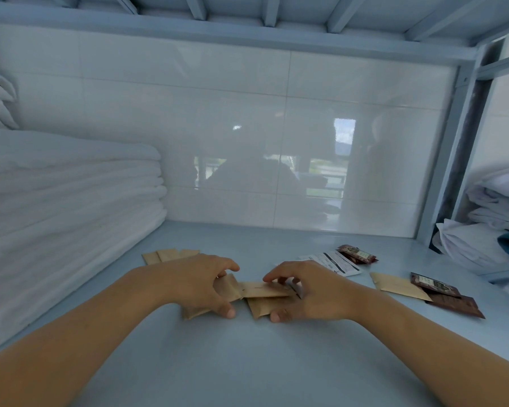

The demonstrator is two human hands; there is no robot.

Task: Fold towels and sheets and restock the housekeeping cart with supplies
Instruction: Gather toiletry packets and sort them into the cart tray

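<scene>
Head view: both my forearms reach over the shelf [276, 362]; my left hand [200, 282] and right hand [309, 292], fingers curled, each pinch tan packets [265, 290].

Several tan paper packets [262, 290] lie flat and overlapping at the middle of the shelf [247, 362], more near its right edge. A tall stack of folded white towels [65, 207] fills the shelf's left side.
</scene>
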